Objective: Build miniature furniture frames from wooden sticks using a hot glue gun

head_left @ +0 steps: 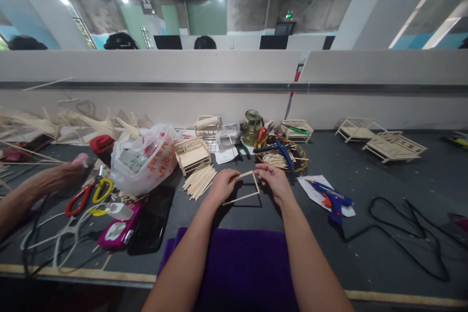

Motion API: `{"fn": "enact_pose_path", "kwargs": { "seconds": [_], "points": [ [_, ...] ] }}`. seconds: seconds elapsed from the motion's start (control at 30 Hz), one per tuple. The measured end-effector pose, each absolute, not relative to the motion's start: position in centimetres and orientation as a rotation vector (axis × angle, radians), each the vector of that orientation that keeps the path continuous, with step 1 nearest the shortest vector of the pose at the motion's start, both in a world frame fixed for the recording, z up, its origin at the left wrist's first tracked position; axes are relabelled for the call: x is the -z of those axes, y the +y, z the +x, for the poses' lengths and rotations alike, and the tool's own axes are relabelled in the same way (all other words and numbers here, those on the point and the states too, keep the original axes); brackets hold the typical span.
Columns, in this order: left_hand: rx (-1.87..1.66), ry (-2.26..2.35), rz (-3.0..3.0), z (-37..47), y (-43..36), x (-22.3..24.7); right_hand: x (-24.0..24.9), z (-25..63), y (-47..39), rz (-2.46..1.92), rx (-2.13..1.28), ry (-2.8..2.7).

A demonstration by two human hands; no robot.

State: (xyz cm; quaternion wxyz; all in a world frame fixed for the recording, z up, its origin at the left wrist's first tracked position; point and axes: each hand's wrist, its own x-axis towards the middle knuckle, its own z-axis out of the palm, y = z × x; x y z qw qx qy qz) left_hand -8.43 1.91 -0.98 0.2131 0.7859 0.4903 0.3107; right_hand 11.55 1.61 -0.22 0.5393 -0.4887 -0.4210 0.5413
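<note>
A small four-sided frame of thin wooden sticks [241, 198] is held up just above the dark table, between my two hands. My left hand [224, 186] is closed on its left side, and the fingers hide that part. At the far right corner, the fingers of my right hand [273, 181] pinch the frame. A pile of loose sticks [199, 181] lies left of my left hand. Behind it stands a miniature stick-built bench [192, 153]. Beyond my right hand is a wicker basket [304, 165] with sticks and tools in it.
A blue glue gun [334, 201] rests at the right, its black cord [405, 226] looping over the table. Left are a plastic bag [144, 161], scissors [78, 200], a black phone [151, 222] and another person's hand [64, 175]. Stick-built models [395, 146] stand at the back right.
</note>
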Motion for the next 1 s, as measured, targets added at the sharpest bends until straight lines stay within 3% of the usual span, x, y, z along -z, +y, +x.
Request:
{"fn": "enact_pose_path", "kwargs": {
  "seconds": [1.0],
  "points": [
    [-0.892,1.288,2.029,-8.7,2.0,0.8,0.2,10.5,1.6,-1.271,-1.059,-1.116]
  ]
}}
